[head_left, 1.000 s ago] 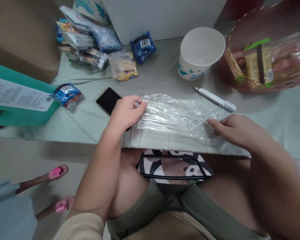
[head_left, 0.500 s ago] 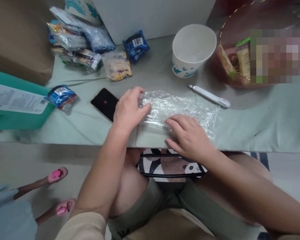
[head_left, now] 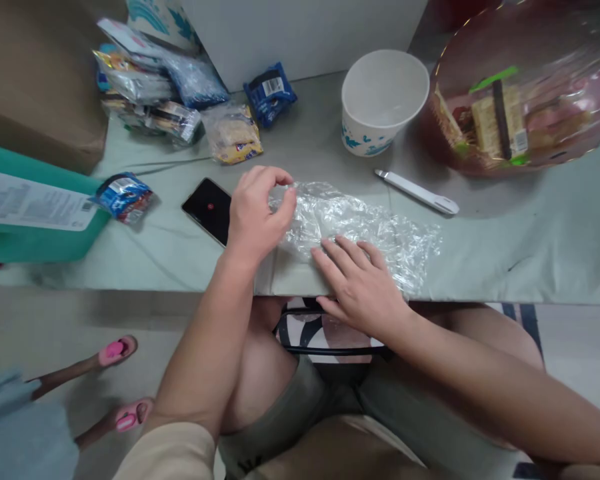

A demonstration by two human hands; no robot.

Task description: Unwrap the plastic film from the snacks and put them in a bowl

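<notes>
A crinkled clear plastic bag [head_left: 350,210] lies flat near the table's front edge. At its left end is my left hand [head_left: 260,210], fingers curved and the thumb apart from the index finger; whether its fingertips touch the plastic I cannot tell. My right hand [head_left: 363,287] rests with spread fingers on the bag's front part, palm down. A phone [head_left: 207,210] with a dark screen lies just left of my left hand, partly covered by it. Beyond the bag's right half sits a white peeler-like tool with a metal tip [head_left: 417,191].
A white paper tub [head_left: 385,100] stands behind the tool, beside a reddish transparent bowl [head_left: 440,143] of packaged snacks. Several snack packets [head_left: 233,133] lie at back left, near a cardboard box [head_left: 40,87] and a teal container [head_left: 75,243]. Another person's pink shoes [head_left: 117,350] show on the floor.
My right hand has moved slightly left and toward me, its fingers now flatter and more spread on the bag. My left hand has shifted slightly, its fingers more curled.
</notes>
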